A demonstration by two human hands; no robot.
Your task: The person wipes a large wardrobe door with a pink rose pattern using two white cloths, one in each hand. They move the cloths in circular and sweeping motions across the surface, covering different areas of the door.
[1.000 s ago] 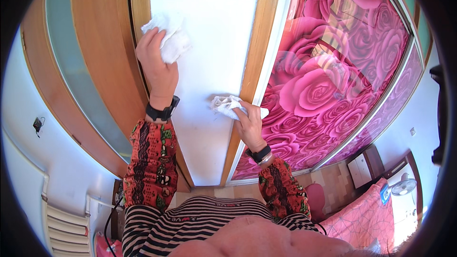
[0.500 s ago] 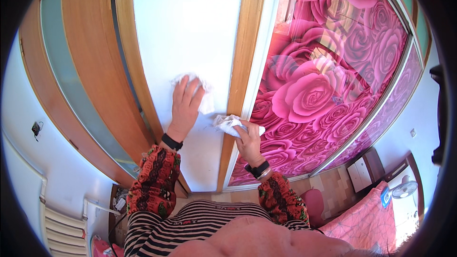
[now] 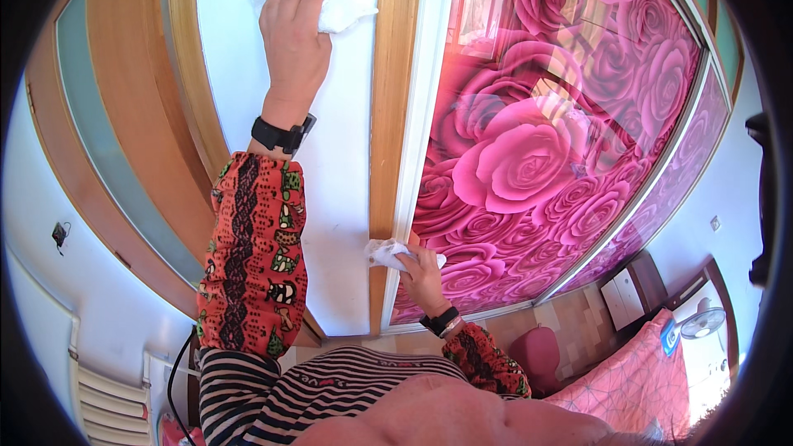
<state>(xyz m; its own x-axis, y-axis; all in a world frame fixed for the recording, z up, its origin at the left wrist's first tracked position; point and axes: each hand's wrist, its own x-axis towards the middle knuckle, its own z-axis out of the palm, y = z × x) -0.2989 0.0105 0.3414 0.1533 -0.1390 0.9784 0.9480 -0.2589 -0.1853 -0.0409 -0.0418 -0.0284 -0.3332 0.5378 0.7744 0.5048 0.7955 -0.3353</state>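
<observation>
My left hand [image 3: 296, 45] is raised high, its fingers stretched over a crumpled white cloth [image 3: 345, 2] and pressing it against the white wall panel [image 3: 337, 198]. Part of this cloth is hidden by the fingers. Lower and to the right, my right hand [image 3: 424, 279] grips a second bunched white cloth [image 3: 387, 253] between thumb and fingers. That one is in front of the wooden trim strip [image 3: 392, 116] and the white frame of the glossy rose-patterned sliding door [image 3: 520, 157]. Whether it touches them I cannot tell.
A wooden door with a frosted pane [image 3: 103, 132] stands at left, beside a white radiator [image 3: 111, 396]. At lower right are a pink chair [image 3: 535, 357], a bed or table under a pink cover [image 3: 632, 372], a small fan [image 3: 702, 324] and a low cabinet [image 3: 632, 297].
My left hand has slid the cloth upward along the white panel, the arm now stretched out. My right hand with its cloth has dropped slightly lower.
</observation>
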